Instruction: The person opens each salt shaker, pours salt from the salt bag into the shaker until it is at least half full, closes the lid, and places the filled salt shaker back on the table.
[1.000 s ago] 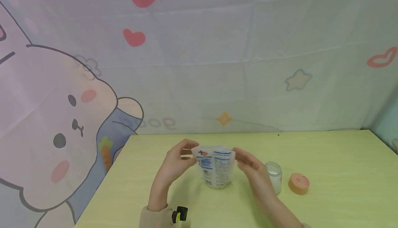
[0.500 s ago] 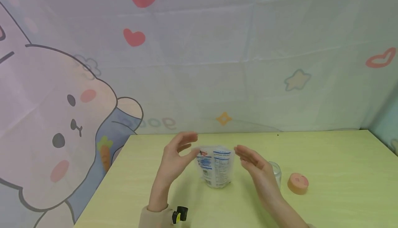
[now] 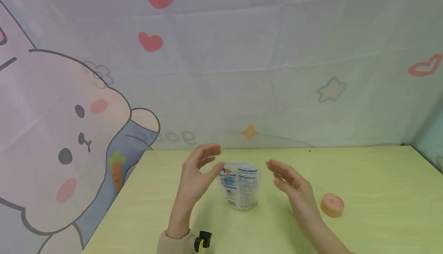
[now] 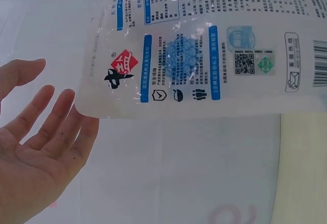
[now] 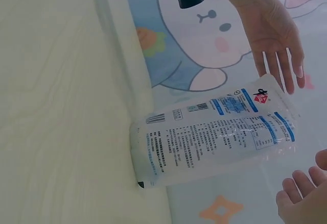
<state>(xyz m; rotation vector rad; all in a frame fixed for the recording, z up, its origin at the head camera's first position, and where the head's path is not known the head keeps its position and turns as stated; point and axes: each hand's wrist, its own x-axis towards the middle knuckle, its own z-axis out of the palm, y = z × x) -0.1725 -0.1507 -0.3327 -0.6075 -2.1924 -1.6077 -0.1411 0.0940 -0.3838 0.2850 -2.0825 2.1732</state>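
Observation:
A white plastic salt bag (image 3: pixel 240 188) with blue and black print stands upright on the yellow table. My left hand (image 3: pixel 194 175) is beside its upper left corner, thumb and fingers spread apart and gripping nothing. In the left wrist view, the fingertips of that hand (image 4: pixel 41 152) overlap the corner of the bag (image 4: pixel 189 66). To the right of the bag, my right hand (image 3: pixel 294 186) is held in the air with loosely bent fingers. A gap separates this hand (image 5: pixel 306 196) from the bag (image 5: pixel 209 140) in the right wrist view.
A round pink-orange lid (image 3: pixel 332 205) lies on the table (image 3: pixel 380 200) to the right. Behind my right hand, the glass jar (image 3: pixel 291 208) is almost wholly hidden. A cloth backdrop (image 3: pixel 225 73) with cartoon prints hangs beyond the table's far edge.
Both hands have moved off the top corners of the salt bag, the left slightly up and the right outward to the right. The bag has stayed standing; the jar is now mostly covered.

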